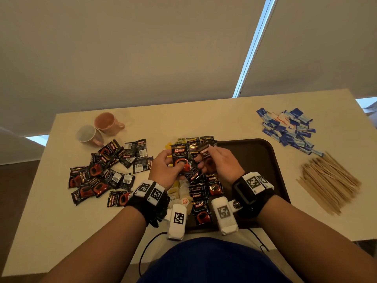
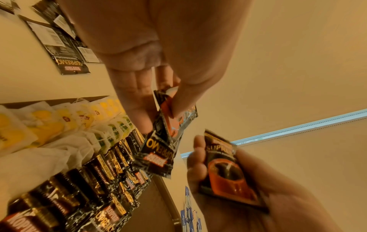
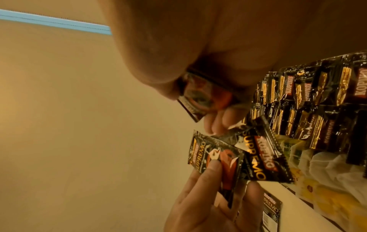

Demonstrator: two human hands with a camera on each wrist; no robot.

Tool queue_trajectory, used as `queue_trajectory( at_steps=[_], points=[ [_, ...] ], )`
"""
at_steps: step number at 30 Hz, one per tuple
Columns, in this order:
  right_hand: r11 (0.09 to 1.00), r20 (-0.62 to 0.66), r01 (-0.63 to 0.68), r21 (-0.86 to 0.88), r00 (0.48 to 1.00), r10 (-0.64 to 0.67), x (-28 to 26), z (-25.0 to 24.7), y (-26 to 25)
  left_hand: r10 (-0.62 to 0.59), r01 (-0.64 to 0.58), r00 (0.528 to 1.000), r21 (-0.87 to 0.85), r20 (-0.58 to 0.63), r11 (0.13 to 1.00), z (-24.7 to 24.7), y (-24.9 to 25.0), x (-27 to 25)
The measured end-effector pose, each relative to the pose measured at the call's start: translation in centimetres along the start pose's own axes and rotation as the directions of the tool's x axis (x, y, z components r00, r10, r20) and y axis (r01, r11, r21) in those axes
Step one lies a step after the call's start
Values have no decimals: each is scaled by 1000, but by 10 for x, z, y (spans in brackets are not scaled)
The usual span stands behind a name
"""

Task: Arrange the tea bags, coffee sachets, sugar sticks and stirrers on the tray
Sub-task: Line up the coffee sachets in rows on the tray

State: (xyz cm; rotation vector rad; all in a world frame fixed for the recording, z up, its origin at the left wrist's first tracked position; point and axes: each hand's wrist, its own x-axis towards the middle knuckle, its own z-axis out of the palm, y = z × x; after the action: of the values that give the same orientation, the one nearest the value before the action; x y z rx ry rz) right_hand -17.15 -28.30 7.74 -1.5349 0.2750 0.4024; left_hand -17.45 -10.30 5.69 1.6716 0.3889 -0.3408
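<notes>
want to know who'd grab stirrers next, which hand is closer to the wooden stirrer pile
Right. The right hand is over the tray, holding a coffee sachet, with the stirrer pile further to its right. The left hand is beyond it, at the tray's left side.

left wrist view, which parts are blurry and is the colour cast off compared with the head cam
Left wrist view: the right hand and its coffee sachet are smeared by motion blur, the palm up close is soft, and everything has a strong orange-yellow cast. Head view: sharper and more neutral, wide-angle bending at the table edges, dim warm light.
</notes>
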Motion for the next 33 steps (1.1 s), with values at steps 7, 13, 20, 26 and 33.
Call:
queue_trajectory(
  at_steps=[7, 13, 20, 26, 33],
  points=[
    [995, -43, -41, 96, 998, 45, 3, -5, 9, -4, 4, 1000, 21, 7, 1000, -1, 0, 0],
    [988, -111, -36, 148, 992, 53, 3, -4, 12, -9, 8, 999, 15, 31, 1000, 0, 2, -2],
    [969, -190, -242, 55, 950, 248, 2, -56, 61, -23, 23, 1000, 15, 20, 1000, -5, 0, -1],
    [880, -174, -351, -319, 935, 310, 0, -69, 108, -50, 50, 999, 40, 6, 998, -6, -6, -2],
    [808, -201, -341, -480, 939, 277, 6, -62, 120, -65, 65, 998, 38, 4, 997, -5, -9, -1]
  ],
)
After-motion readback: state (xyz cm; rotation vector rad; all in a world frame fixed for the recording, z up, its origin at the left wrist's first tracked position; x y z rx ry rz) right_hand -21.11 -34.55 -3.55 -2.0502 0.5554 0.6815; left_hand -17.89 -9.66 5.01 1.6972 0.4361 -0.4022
